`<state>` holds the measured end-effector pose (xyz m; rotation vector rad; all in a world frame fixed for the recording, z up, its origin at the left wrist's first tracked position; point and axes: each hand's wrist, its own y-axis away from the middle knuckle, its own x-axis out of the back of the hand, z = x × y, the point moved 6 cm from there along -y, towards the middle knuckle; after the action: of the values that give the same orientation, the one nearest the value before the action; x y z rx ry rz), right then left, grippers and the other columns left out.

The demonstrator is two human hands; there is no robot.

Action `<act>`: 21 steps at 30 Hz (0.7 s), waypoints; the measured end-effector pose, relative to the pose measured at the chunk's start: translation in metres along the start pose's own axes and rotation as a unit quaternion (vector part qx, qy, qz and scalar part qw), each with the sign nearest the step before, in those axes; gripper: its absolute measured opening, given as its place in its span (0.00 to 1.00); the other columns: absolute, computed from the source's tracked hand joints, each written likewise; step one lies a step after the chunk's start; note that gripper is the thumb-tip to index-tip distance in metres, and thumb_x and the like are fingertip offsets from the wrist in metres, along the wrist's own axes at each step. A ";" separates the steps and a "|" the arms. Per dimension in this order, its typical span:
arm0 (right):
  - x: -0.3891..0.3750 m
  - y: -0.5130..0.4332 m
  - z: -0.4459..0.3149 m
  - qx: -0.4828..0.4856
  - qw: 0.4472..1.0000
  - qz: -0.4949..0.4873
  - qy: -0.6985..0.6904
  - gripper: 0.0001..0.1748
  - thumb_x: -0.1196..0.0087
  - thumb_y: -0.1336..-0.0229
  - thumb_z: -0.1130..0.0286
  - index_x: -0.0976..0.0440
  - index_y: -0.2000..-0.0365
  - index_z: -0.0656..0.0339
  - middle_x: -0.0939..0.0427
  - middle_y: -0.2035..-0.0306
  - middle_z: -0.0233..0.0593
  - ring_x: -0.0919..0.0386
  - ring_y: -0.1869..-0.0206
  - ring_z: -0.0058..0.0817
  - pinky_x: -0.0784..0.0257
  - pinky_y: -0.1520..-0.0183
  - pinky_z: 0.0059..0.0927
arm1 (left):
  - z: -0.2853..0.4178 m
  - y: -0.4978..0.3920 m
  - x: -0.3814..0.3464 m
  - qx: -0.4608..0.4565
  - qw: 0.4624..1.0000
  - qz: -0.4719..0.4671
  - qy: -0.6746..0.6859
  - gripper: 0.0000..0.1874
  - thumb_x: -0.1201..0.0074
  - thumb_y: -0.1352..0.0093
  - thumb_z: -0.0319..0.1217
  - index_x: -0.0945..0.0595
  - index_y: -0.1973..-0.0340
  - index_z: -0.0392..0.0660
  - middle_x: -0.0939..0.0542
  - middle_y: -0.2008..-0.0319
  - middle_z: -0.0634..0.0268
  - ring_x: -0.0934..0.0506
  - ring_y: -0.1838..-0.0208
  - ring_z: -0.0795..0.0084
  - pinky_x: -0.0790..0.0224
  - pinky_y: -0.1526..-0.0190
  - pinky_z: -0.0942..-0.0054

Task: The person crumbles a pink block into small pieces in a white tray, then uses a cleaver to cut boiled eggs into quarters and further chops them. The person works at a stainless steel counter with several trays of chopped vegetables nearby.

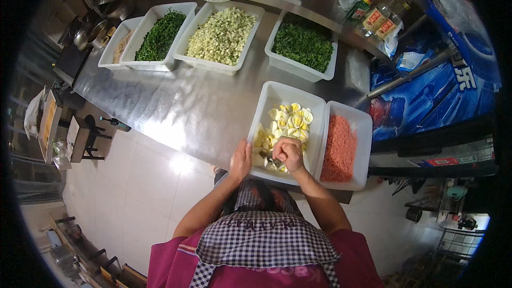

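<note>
A white plastic tub (320, 106) at the near edge of the steel counter holds cut boiled eggs (296, 122), some in halves and some in smaller, crumbled pieces. My right hand (290, 154) is inside the tub, closed around a metal utensil (272, 161) that rests among the eggs. The hand covers part of that utensil, so its exact kind cannot be told. Against the outside of the tub's left wall lies my left hand (241, 161), flat with the fingers together. Directly right of the eggs stands another white tub (362, 128) of pink minced food (340, 148).
Along the back of the steel counter (160, 100) stand tubs of chopped greens (162, 34), pale diced vegetable (220, 36) and dark chopped leaves (304, 42). A smaller tub (107, 58) sits far left. Bottles (376, 18) occupy the shelf; a blue-fronted cooler (432, 96) borders the right.
</note>
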<state>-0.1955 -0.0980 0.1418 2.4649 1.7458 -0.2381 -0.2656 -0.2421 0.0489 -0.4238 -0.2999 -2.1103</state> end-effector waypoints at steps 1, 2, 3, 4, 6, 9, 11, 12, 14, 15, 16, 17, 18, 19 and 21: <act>0.006 0.003 -0.003 0.007 0.999 0.028 -0.040 0.15 0.63 0.48 0.69 0.35 0.85 0.65 0.40 0.90 0.30 0.46 0.87 0.17 0.38 0.77 0.25 | -0.002 0.000 -0.001 0.015 1.000 -0.002 0.005 0.18 0.67 0.24 0.38 0.29 0.48 0.39 0.25 0.65 0.43 0.26 0.61 0.42 0.34 0.60 0.54; 0.008 0.005 -0.007 0.037 0.997 0.049 -0.049 0.14 0.63 0.48 0.70 0.35 0.85 0.65 0.41 0.90 0.29 0.46 0.87 0.18 0.36 0.76 0.26 | -0.004 0.002 -0.001 0.035 0.999 -0.005 0.007 0.17 0.66 0.24 0.38 0.29 0.49 0.40 0.24 0.63 0.42 0.27 0.59 0.38 0.35 0.59 0.51; 0.010 0.008 -0.011 0.066 0.993 0.071 -0.061 0.14 0.63 0.48 0.70 0.35 0.85 0.64 0.41 0.91 0.29 0.46 0.87 0.18 0.35 0.75 0.28 | -0.003 0.003 -0.001 0.025 0.999 -0.001 0.020 0.17 0.66 0.24 0.37 0.28 0.49 0.40 0.25 0.63 0.42 0.27 0.59 0.39 0.35 0.58 0.51; 0.009 0.010 -0.006 0.050 0.989 0.102 -0.100 0.15 0.62 0.47 0.68 0.35 0.85 0.64 0.39 0.90 0.30 0.45 0.87 0.19 0.36 0.76 0.27 | -0.002 0.002 -0.001 0.011 0.999 0.003 0.033 0.17 0.66 0.24 0.37 0.28 0.50 0.39 0.25 0.64 0.43 0.27 0.59 0.39 0.35 0.58 0.52; -0.011 0.008 -0.004 0.107 0.987 0.092 0.071 0.16 0.62 0.46 0.68 0.36 0.86 0.65 0.37 0.90 0.32 0.44 0.87 0.20 0.37 0.77 0.25 | -0.001 0.001 0.000 -0.014 0.999 0.012 0.041 0.16 0.66 0.24 0.36 0.28 0.51 0.39 0.25 0.64 0.43 0.27 0.58 0.40 0.35 0.58 0.53; -0.021 0.001 0.012 0.070 0.986 0.089 0.126 0.16 0.64 0.46 0.70 0.36 0.86 0.65 0.33 0.89 0.35 0.42 0.88 0.21 0.40 0.79 0.23 | -0.002 0.001 -0.001 -0.020 0.999 0.018 0.027 0.16 0.66 0.24 0.36 0.28 0.52 0.38 0.25 0.64 0.44 0.27 0.59 0.42 0.35 0.58 0.54; -0.012 -0.002 0.005 0.134 0.963 0.133 0.192 0.16 0.64 0.46 0.70 0.36 0.86 0.64 0.33 0.89 0.34 0.42 0.88 0.20 0.40 0.80 0.24 | -0.005 0.002 0.000 0.011 1.000 0.006 0.020 0.16 0.66 0.24 0.36 0.28 0.52 0.38 0.25 0.64 0.45 0.26 0.59 0.42 0.35 0.58 0.54; 0.008 -0.004 0.021 -0.013 0.982 0.185 -0.022 0.16 0.63 0.46 0.68 0.37 0.86 0.62 0.36 0.90 0.32 0.44 0.89 0.20 0.39 0.81 0.27 | -0.002 0.002 0.000 -0.005 1.000 0.007 0.012 0.16 0.66 0.24 0.36 0.28 0.52 0.38 0.25 0.64 0.45 0.26 0.59 0.42 0.35 0.58 0.54; 0.016 -0.003 0.007 0.063 0.978 0.145 -0.133 0.15 0.63 0.46 0.68 0.36 0.85 0.63 0.38 0.90 0.31 0.45 0.89 0.18 0.42 0.82 0.25 | 0.002 0.001 0.002 -0.019 0.999 0.018 0.022 0.16 0.65 0.24 0.36 0.28 0.52 0.38 0.25 0.64 0.45 0.26 0.59 0.43 0.34 0.58 0.54; 0.016 0.000 0.002 0.089 0.970 0.123 -0.192 0.16 0.63 0.45 0.69 0.34 0.84 0.65 0.37 0.90 0.32 0.45 0.88 0.16 0.47 0.85 0.22 | 0.003 0.001 0.002 -0.017 0.999 0.019 0.021 0.16 0.65 0.24 0.36 0.28 0.52 0.38 0.25 0.64 0.45 0.26 0.59 0.43 0.34 0.58 0.55; 0.010 0.001 0.000 0.070 0.980 0.082 -0.165 0.15 0.62 0.46 0.70 0.35 0.84 0.66 0.36 0.89 0.33 0.44 0.88 0.18 0.45 0.84 0.23 | 0.003 0.002 0.003 -0.011 0.999 0.014 0.028 0.16 0.66 0.24 0.36 0.28 0.52 0.38 0.25 0.64 0.45 0.26 0.60 0.43 0.34 0.58 0.55; 0.002 0.003 0.001 0.044 0.988 0.047 -0.141 0.14 0.61 0.47 0.71 0.35 0.85 0.66 0.35 0.88 0.33 0.42 0.87 0.19 0.43 0.83 0.23 | 0.004 0.003 0.004 -0.015 0.999 0.016 0.042 0.16 0.66 0.24 0.37 0.28 0.52 0.39 0.24 0.64 0.45 0.25 0.60 0.43 0.34 0.58 0.55; -0.005 0.003 0.002 0.030 0.990 0.031 -0.132 0.13 0.59 0.48 0.72 0.36 0.85 0.66 0.34 0.87 0.34 0.41 0.87 0.20 0.42 0.82 0.23 | 0.004 0.003 0.003 -0.009 0.999 0.012 0.033 0.16 0.66 0.24 0.37 0.28 0.52 0.39 0.24 0.64 0.45 0.25 0.60 0.43 0.34 0.59 0.55; -0.022 0.002 -0.008 0.141 0.979 -0.014 0.144 0.09 0.55 0.53 0.76 0.37 0.85 0.67 0.30 0.83 0.37 0.35 0.85 0.23 0.38 0.80 0.24 | 0.004 0.002 0.004 -0.013 0.999 0.013 0.035 0.16 0.66 0.24 0.37 0.28 0.51 0.39 0.24 0.63 0.45 0.25 0.60 0.43 0.34 0.59 0.55; -0.033 -0.001 0.005 0.050 0.995 -0.043 0.068 0.16 0.61 0.48 0.70 0.37 0.87 0.66 0.35 0.88 0.34 0.43 0.88 0.19 0.42 0.82 0.22 | 0.003 0.002 0.001 -0.015 0.999 0.010 0.040 0.16 0.66 0.24 0.37 0.28 0.50 0.39 0.24 0.63 0.45 0.25 0.60 0.43 0.34 0.58 0.55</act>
<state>-0.2075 -0.1292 0.1431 2.5326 1.9434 -0.1711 -0.2643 -0.2429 0.0522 -0.3577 -0.2180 -2.1073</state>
